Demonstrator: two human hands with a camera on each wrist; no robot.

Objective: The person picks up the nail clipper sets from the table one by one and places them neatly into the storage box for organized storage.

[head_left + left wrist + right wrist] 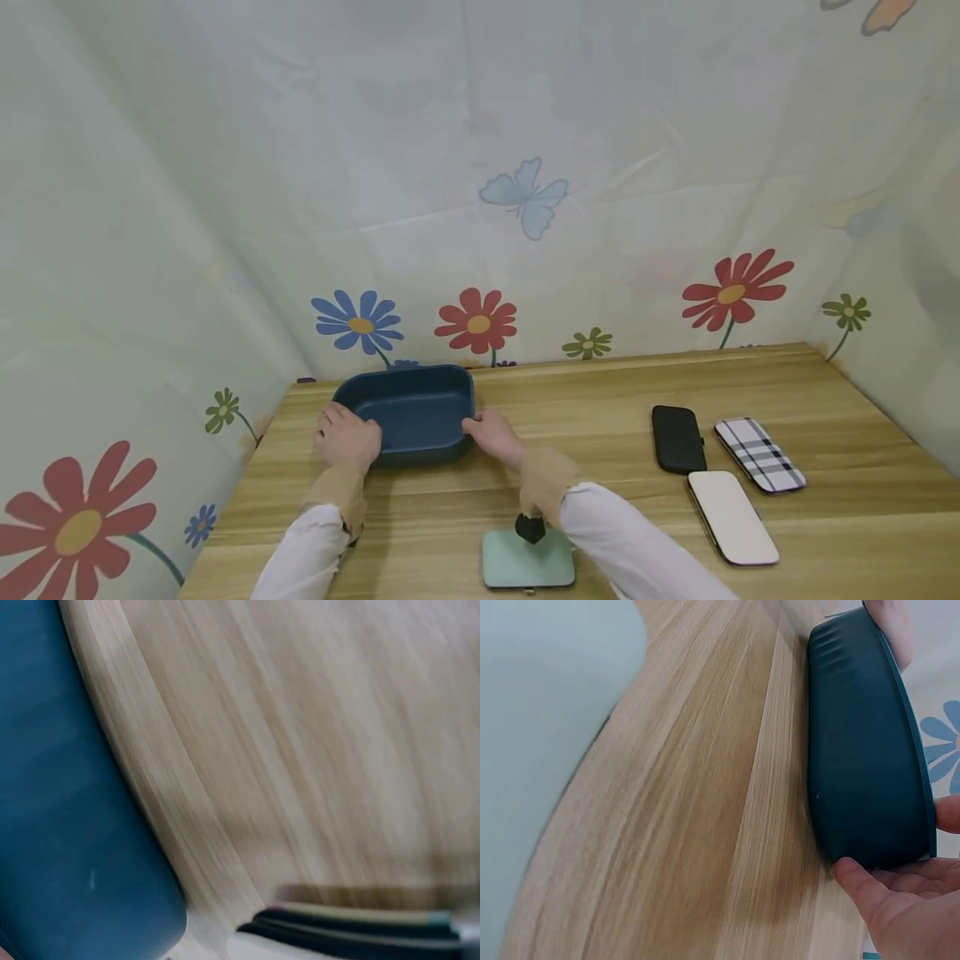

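Observation:
A dark blue rectangular plastic bin [417,417] sits at the back left of the wooden table, its open top facing up. My left hand [348,438] grips its left front corner, fingers over the side and thumb along the front rim. On the opposite side, my right hand [493,435] holds the right end of the bin. The right wrist view shows that thumb [949,814] over the rim and the fingers against the outer wall. Under my right forearm lies a mint green flat case [517,562] with a small clasp, partly covered by a black piece at the wrist.
To the right on the table [600,392] lie a black case [677,439], a white-and-black plaid case [761,455] and a cream case [733,518], close together. A floral curtain [600,250] hangs right behind the table's back edge and along both sides.

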